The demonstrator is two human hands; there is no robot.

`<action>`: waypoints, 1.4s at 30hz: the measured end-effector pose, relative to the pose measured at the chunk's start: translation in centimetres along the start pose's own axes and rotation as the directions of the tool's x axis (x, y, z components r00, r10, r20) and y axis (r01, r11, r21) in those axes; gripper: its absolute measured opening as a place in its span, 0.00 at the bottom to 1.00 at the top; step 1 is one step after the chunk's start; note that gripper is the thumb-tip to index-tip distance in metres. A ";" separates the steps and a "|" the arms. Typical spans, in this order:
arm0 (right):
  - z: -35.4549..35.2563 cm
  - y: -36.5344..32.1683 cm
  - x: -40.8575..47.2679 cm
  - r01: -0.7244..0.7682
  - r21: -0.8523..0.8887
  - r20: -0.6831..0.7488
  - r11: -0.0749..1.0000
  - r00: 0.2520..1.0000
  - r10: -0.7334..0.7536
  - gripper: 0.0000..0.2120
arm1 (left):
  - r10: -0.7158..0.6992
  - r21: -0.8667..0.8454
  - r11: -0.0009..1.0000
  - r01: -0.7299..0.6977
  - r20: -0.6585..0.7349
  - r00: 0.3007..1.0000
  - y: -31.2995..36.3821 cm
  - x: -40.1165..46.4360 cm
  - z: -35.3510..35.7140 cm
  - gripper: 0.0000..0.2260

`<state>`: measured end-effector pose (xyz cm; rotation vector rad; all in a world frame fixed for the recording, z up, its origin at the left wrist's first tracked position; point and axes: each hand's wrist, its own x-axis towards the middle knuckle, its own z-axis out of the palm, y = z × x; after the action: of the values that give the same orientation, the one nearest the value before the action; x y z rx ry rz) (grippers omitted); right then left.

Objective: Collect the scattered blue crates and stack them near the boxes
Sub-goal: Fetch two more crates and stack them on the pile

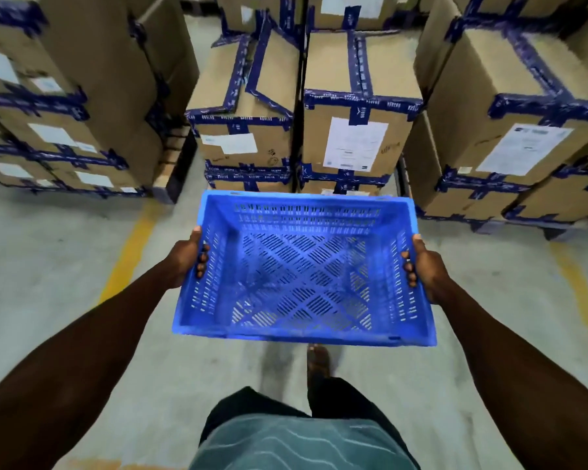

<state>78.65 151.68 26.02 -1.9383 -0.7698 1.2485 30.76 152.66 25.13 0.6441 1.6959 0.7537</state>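
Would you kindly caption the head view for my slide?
Both hands, left and right, carry an empty blue crate toward taped boxes.

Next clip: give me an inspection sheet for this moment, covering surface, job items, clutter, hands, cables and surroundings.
Surface: grey concrete floor with yellow lines; no table.
Job's things: one blue crate, empty, slotted walls and base, carried upright above the floor, in front of the boxes. No other crates or crate stack in view.
Clutter: nothing seen.
Grippers: left hand grips the crate's left wall, fingers through the slots; right hand grips the right wall the same way.
Cables: nothing seen.
Surroundings: stacked cardboard boxes sealed with blue tape, white labels on several, on three sides ahead. The person's foot shows below the crate.
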 end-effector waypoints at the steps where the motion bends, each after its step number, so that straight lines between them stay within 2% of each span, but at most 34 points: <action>1: 0.1 -0.9 1.5 -0.005 -0.002 0.003 1.000 1.000 0.005 0.27 | 0.001 -0.004 1.000 -0.001 -0.014 1.000 1.2 1.0 0.7 0.25; 7: 2.9 -5.0 10.4 -0.041 -0.052 0.000 0.998 0.999 0.041 0.28 | -0.016 0.017 1.000 0.018 -0.094 0.995 5.6 8.3 3.0 0.26; 12: 7.1 -5.4 18.7 -0.069 -0.091 -0.023 0.993 0.997 0.067 0.28 | -0.042 0.051 0.997 0.049 -0.135 0.990 6.4 17.8 4.3 0.27; 19: 13.5 -2.4 30.3 -0.088 -0.134 -0.073 0.987 0.994 0.078 0.29 | -0.026 0.078 0.996 0.039 -0.152 0.988 3.7 31.1 6.9 0.27; 25: 17.8 3.3 37.2 -0.134 -0.179 -0.102 0.975 0.988 0.118 0.30 | -0.036 0.079 0.996 0.048 -0.149 0.988 -1.2 39.7 8.9 0.27; 30: 18.4 6.0 38.9 -0.128 -0.149 -0.099 0.981 0.989 0.114 0.30 | -0.018 0.058 0.998 0.028 -0.178 0.984 -3.5 41.6 9.4 0.27; 42: 17.3 7.7 36.1 -0.145 -0.122 -0.068 0.982 0.988 0.137 0.31 | -0.002 0.082 0.997 0.015 -0.161 0.987 -5.5 38.9 8.7 0.29</action>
<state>76.47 179.40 -3.85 -2.1559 -0.7068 1.2451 29.85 179.49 -4.91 0.6471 1.8851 0.7488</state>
